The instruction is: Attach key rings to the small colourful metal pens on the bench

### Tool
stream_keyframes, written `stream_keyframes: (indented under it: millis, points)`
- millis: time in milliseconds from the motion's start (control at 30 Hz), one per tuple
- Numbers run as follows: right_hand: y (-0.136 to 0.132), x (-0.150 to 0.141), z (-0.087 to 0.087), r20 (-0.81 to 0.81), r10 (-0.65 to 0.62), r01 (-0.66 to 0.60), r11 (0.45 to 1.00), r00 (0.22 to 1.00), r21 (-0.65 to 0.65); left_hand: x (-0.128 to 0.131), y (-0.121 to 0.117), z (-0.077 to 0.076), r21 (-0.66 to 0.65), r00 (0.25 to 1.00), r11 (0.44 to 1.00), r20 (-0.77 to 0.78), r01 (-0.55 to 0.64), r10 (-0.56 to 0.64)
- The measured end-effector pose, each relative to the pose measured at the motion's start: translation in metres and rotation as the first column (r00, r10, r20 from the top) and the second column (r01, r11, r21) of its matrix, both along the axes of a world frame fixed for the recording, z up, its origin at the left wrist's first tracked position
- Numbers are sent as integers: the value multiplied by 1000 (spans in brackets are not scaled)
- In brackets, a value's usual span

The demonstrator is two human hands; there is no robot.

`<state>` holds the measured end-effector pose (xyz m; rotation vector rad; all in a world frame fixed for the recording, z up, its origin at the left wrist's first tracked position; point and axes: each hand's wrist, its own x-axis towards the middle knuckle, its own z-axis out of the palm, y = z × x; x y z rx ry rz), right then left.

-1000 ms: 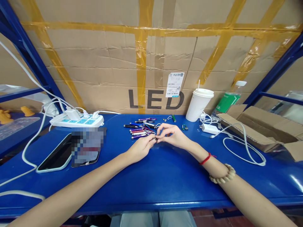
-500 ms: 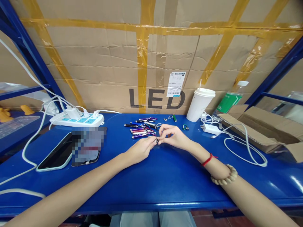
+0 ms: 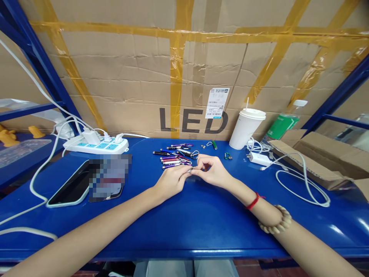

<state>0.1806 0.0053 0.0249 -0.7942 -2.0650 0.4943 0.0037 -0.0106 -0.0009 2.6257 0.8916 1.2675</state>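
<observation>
My left hand [image 3: 170,181] and my right hand [image 3: 211,171] meet fingertip to fingertip over the blue table [image 3: 190,227], both pinched on a small metal piece [image 3: 190,169] that is too small to name. Just behind my hands lies a pile of several small coloured keychain flashlights [image 3: 173,157] with clips. A few loose carabiner clips [image 3: 228,156] and a green piece [image 3: 213,144] lie further back. My right wrist wears a red string and a bead bracelet.
A white lidded cup [image 3: 245,128] with a straw stands at the back right, beside a white charger [image 3: 258,158] with a looped cable [image 3: 302,184]. A power strip [image 3: 96,146] and a dark phone [image 3: 70,188] lie on the left. An open cardboard box [image 3: 319,154] sits at right.
My hands have stayed together on the small piece, the right fingers curling in a little more. The view has shifted slightly.
</observation>
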Motion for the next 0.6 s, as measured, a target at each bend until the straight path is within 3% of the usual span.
stream_keyframes:
  millis: [133,300,467,533,600]
  points:
    - [-2,-4,-1,-5,-62,62,996,998,-70,0,1,-2,87,998,994,-5,-60,60]
    - [1,-8,-4,-111,-67,43,978,992,-206,1,1,1,-24,998,997,13,-67,67]
    - [1,-11,-6,-209,-89,-26,871,974,-490,2,0,5,-134,995,987,23,-92,96]
    - [2,-11,-6,-196,-96,-27,836,976,-548,2,0,6,-168,993,979,7,-114,116]
    - [3,-10,-6,-166,-93,-13,838,982,-545,2,2,5,-186,992,975,-6,-123,124]
